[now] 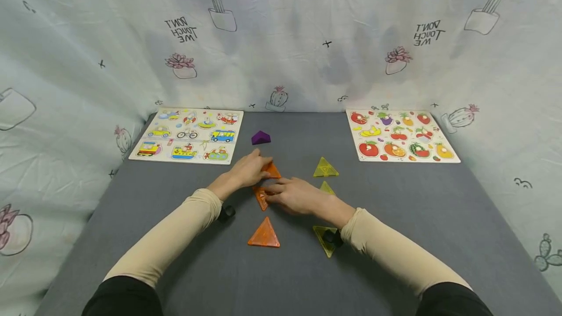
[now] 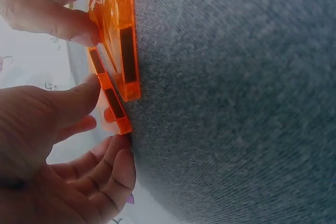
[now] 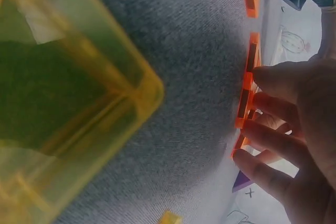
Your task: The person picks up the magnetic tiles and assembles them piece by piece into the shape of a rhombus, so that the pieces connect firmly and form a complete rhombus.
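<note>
1. L hand (image 1: 248, 167): thumb & fingertips nearly closed, pinching far orange triangle (image 1: 273, 171) at its edges, low over gray tabletop (image 1: 290, 277).
2. R hand (image 1: 303, 196): fingertips on mid orange triangle (image 1: 260, 200), just nearer the person; pinch vs. press, can't tell.
3. Near orange triangle (image 1: 265, 234) lies flat, untouched.

passable: gap between front orange triangle (image 1: 264, 235) and front yellow triangle (image 1: 324, 245) | blocking farther back: right hand (image 1: 298, 195)

A cloth-walled booth (image 1: 518, 121), building type unclear: cactus-printed curtain (image 1: 298, 57) hangs along the far and side edges of the grey tabletop (image 1: 290, 282).
</note>
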The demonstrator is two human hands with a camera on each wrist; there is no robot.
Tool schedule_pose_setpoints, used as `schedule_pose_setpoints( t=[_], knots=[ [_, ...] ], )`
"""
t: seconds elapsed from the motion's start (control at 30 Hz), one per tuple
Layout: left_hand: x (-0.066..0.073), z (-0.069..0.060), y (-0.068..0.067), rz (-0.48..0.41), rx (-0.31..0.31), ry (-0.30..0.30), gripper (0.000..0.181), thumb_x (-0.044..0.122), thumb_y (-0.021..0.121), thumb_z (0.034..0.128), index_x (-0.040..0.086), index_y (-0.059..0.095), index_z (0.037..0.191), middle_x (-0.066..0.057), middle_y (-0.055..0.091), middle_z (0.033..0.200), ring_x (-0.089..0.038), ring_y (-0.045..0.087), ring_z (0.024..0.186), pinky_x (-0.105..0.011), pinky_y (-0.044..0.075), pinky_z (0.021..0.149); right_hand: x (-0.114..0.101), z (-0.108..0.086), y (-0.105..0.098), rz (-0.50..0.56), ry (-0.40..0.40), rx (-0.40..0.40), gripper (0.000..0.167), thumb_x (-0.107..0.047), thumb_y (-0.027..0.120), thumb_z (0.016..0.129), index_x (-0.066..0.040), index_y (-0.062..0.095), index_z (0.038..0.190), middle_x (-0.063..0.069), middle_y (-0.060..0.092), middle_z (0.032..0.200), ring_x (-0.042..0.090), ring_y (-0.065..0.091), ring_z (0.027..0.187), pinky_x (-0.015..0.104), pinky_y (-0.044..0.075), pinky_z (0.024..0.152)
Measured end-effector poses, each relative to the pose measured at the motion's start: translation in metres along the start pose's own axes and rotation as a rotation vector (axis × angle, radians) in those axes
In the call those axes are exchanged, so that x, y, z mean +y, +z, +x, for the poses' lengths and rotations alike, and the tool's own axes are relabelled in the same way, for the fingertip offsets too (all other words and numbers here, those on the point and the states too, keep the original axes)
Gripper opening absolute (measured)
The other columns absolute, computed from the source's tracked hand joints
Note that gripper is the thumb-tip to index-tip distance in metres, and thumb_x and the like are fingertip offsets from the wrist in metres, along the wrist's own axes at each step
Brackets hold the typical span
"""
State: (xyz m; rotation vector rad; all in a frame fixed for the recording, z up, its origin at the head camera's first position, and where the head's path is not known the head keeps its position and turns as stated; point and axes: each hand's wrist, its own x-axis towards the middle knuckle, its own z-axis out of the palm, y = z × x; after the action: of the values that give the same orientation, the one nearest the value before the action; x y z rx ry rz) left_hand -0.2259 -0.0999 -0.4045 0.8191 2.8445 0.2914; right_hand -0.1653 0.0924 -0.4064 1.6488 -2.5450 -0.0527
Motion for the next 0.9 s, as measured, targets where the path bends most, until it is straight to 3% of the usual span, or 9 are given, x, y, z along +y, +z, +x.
schedule_pose_setpoints(
  t=[0.23,0.5,0.7,0.9],
  knots=[
    [-0.002,0.0,0.002,-0.046,0.053,0.005,0.038,0.023,0.069,0.0911,0.006,0.065,0.124,-0.016,0.056,0.102,-0.021,0.049,0.077,-0.033,0.043,0.066,-0.004,0.002,0.0,-0.045,0.014,0.019,0.033,-0.029,0.073,0.088,-0.021,0.07,0.12,-0.001,0.065,0.127,0.018,0.062,0.113,0.038,0.054,0.087],
    [-0.001,-0.001,0.006,-0.07,0.065,-0.029,0.044,0.021,0.072,0.0892,0.0,0.059,0.126,-0.017,0.058,0.101,-0.024,0.054,0.08,-0.038,0.047,0.07,-0.008,0.009,0.003,-0.081,0.004,0.059,0.019,-0.033,0.074,0.086,-0.024,0.071,0.103,-0.004,0.069,0.107,0.014,0.064,0.097,0.032,0.053,0.08],
    [-0.002,-0.001,0.007,-0.082,0.075,-0.025,0.039,0.02,0.074,0.0865,0.0,0.061,0.117,-0.016,0.06,0.096,-0.026,0.056,0.083,-0.041,0.048,0.072,-0.009,0.011,0.007,-0.123,-0.022,0.098,0.021,-0.026,0.062,0.095,-0.029,0.072,0.114,-0.002,0.065,0.098,0.013,0.061,0.086,0.027,0.052,0.068],
    [-0.004,-0.001,0.008,-0.119,0.095,-0.033,0.034,0.02,0.075,0.0858,0.0,0.063,0.11,-0.013,0.058,0.09,-0.023,0.053,0.077,-0.035,0.043,0.067,-0.008,0.013,0.007,-0.205,-0.045,0.087,0.027,-0.021,0.061,0.096,-0.032,0.071,0.118,-0.001,0.063,0.097,0.014,0.059,0.083,0.026,0.052,0.066]
  ],
)
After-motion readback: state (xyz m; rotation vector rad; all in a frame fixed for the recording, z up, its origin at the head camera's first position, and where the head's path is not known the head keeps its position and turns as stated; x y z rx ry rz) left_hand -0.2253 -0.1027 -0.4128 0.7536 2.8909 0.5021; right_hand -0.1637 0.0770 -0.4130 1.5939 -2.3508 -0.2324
